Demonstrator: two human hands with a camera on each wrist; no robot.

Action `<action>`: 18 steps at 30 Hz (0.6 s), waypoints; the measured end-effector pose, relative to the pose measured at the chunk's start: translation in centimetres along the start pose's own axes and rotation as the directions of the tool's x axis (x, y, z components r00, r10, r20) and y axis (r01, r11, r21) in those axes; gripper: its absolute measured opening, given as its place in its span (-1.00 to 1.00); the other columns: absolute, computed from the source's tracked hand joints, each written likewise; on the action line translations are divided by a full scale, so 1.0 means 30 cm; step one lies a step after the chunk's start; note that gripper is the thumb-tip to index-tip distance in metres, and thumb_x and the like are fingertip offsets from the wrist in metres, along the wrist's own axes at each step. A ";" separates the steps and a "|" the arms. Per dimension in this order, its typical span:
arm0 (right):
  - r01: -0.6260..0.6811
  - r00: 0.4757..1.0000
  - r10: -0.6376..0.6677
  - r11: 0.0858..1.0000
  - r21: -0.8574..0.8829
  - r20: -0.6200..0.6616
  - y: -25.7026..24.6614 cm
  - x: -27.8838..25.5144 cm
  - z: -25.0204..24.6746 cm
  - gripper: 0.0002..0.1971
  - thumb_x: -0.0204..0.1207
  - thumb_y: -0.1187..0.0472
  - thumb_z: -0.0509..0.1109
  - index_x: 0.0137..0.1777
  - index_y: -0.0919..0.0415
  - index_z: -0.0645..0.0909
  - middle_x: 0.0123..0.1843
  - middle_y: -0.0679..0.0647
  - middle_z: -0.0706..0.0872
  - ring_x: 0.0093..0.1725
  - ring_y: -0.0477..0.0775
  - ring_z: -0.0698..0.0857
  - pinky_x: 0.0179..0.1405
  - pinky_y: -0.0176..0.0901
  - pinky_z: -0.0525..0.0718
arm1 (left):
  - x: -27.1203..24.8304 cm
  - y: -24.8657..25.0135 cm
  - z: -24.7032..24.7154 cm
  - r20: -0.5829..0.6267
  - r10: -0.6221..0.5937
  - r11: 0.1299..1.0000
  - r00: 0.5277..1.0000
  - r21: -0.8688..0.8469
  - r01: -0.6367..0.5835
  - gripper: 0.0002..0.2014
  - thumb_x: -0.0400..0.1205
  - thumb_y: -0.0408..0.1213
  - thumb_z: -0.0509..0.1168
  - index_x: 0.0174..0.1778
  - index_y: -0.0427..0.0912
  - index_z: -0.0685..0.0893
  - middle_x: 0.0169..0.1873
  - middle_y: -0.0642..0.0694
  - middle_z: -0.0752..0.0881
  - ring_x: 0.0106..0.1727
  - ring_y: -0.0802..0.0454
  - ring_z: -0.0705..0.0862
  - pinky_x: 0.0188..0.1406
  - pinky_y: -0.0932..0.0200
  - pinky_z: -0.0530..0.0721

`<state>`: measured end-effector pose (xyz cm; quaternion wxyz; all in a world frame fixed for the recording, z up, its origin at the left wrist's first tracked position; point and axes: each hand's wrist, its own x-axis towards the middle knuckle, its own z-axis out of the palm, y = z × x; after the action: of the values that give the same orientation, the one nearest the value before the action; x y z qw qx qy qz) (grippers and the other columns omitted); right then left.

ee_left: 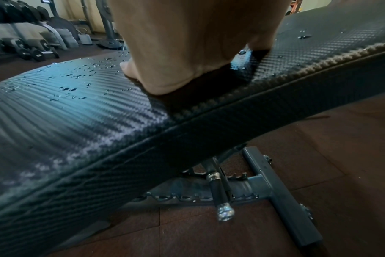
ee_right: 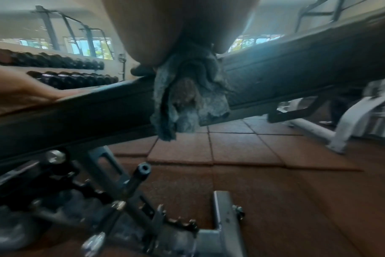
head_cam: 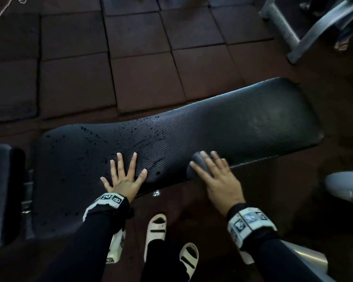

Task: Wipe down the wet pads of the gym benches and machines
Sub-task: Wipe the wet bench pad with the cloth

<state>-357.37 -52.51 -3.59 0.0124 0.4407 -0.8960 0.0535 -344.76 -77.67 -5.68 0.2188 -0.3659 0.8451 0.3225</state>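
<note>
The long black bench pad (head_cam: 171, 143) runs across the head view, and everything else is best placed against it. The left hand (head_cam: 123, 178) lies flat on the near edge of the pad toward its wider, seat-side end, fingers straight and spread, holding nothing — a bracing grip, in my judgement, to steady the person leaning over and keep the pad from rocking while the other hand works. The right hand (head_cam: 216, 176) sits on the same near edge, further toward the pad's narrow far end, pressing a bunched grey cloth (ee_right: 187, 97) onto the cover; in the right wrist view the cloth is tucked under the palm and its loose end hangs down over the pad's side wall. Whether the fingers curl round the cloth or only press it flat I cannot tell for sure, though the hand plainly keeps it pinned.

Water droplets (ee_left: 77, 76) bead on the pad around and beyond the left hand, while the stretch past the right hand looks dull and dry. That suggests the wiping runs from the dry end toward the wet one — so the left hand will likely need to lift clear before the cloth reaches it.

Below the pad are the bench's adjustment frame (ee_left: 264, 187) and the reddish rubber floor tiles (head_cam: 143, 82).
</note>
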 end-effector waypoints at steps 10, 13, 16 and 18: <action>-0.425 0.905 0.422 0.903 0.065 0.050 -0.020 0.301 -0.048 -0.50 0.54 0.13 0.09 0.50 0.05 0.44 0.60 0.24 0.28 0.56 0.41 0.26 0.53 0.27 0.11 | -0.005 -0.002 -0.021 0.082 0.029 1.000 0.996 -0.006 -0.028 -0.38 0.60 0.36 -0.12 0.44 0.55 -0.40 0.37 0.31 -0.68 0.53 0.12 -0.60 0.43 -0.36 -0.49; -0.317 0.948 0.317 0.948 0.034 0.013 -0.152 0.326 0.002 -0.50 0.40 0.20 0.25 0.39 0.06 0.57 0.51 0.26 0.45 0.43 0.43 0.46 0.44 0.29 0.31 | 0.001 -0.008 -0.025 0.108 0.044 0.999 0.993 -0.001 -0.044 -0.38 0.60 0.37 -0.13 0.43 0.54 -0.42 0.31 0.33 -0.73 0.49 0.14 -0.63 0.42 -0.37 -0.50; -0.194 0.981 0.194 0.980 0.040 0.003 -0.264 0.250 0.041 -0.47 0.40 0.23 0.21 0.42 0.02 0.54 0.53 0.21 0.43 0.47 0.35 0.44 0.49 0.18 0.18 | 0.005 -0.010 -0.026 0.125 0.037 0.999 0.991 0.017 -0.040 -0.38 0.63 0.34 -0.13 0.43 0.52 -0.44 0.29 0.32 -0.75 0.48 0.14 -0.64 0.42 -0.37 -0.50; -0.123 0.992 0.123 0.990 0.063 0.015 -0.296 0.169 0.056 -0.41 0.42 0.25 0.14 0.50 0.00 0.44 0.59 0.17 0.33 0.56 0.27 0.30 0.53 0.13 0.14 | 0.004 -0.010 -0.025 0.116 0.039 0.999 0.993 0.025 -0.042 -0.38 0.65 0.31 -0.12 0.43 0.51 -0.44 0.30 0.31 -0.74 0.50 0.13 -0.62 0.43 -0.37 -0.49</action>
<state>-353.40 -62.08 -4.15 -0.0099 0.3852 -0.9193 0.0803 -344.72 -78.42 -5.36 0.2656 -0.3265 0.8427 0.3357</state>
